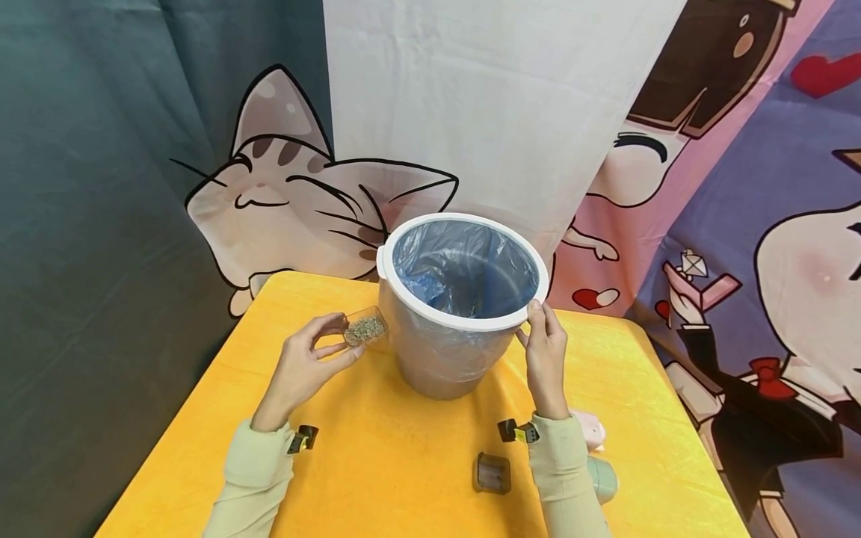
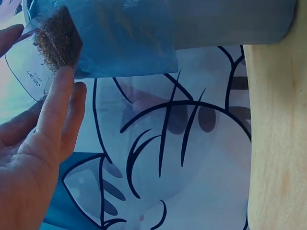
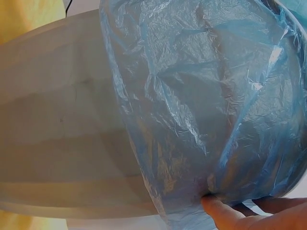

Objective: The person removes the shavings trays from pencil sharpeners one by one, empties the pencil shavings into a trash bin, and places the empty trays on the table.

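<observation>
Left of the bin (image 1: 430, 370), a clear box (image 1: 369, 313), likely light, stiff and best held by its sides, is pinched by the left hand (image 1: 303, 370), the bin's rim (image 1: 464, 323) by the right hand (image 1: 548, 357).

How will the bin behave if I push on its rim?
The bin may tip, since it narrows toward its base. It's probably light for its size, with only the blue liner showing inside. That liner looks floppy, being thin and wrinkled.
</observation>
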The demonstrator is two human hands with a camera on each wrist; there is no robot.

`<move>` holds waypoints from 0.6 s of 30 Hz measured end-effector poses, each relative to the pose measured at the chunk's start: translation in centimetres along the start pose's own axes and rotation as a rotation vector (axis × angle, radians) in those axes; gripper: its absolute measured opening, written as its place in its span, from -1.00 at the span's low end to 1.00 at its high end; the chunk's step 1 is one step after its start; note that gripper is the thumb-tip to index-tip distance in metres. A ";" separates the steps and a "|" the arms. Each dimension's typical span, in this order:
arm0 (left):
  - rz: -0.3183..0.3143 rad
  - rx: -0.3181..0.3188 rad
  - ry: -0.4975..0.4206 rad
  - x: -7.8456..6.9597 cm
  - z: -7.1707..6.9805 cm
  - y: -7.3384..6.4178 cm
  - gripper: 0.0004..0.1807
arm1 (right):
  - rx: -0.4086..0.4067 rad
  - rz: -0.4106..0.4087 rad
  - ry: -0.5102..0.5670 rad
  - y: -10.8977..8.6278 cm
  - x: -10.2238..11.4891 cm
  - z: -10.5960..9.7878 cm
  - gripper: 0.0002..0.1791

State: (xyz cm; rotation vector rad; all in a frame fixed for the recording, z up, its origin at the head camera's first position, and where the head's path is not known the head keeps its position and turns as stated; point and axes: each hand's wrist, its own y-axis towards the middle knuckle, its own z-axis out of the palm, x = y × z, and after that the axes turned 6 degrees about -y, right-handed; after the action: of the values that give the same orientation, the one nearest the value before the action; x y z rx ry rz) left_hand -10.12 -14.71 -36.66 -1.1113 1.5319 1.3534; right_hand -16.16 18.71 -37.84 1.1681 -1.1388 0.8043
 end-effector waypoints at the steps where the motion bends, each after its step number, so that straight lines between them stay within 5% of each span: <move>1: 0.000 0.000 0.004 -0.2 0.0 0.0 -0.39 | 0.002 -0.001 0.003 0.0 0.0 0.0 -0.41; 12: 0.061 -0.024 0.006 -0.8 -0.1 0.4 -0.42 | -0.014 0.002 -0.009 0.0 0.2 0.0 -0.40; 18: 0.097 -0.031 -0.009 0.6 -0.4 1.0 -0.41 | 0.006 0.006 0.001 0.0 0.1 0.0 -0.40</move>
State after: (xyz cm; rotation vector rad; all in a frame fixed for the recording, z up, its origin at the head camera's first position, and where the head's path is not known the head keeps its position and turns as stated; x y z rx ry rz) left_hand -11.25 -15.15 -36.84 -1.0601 1.5817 1.4496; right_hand -16.13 18.74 -37.79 1.1700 -1.1405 0.8136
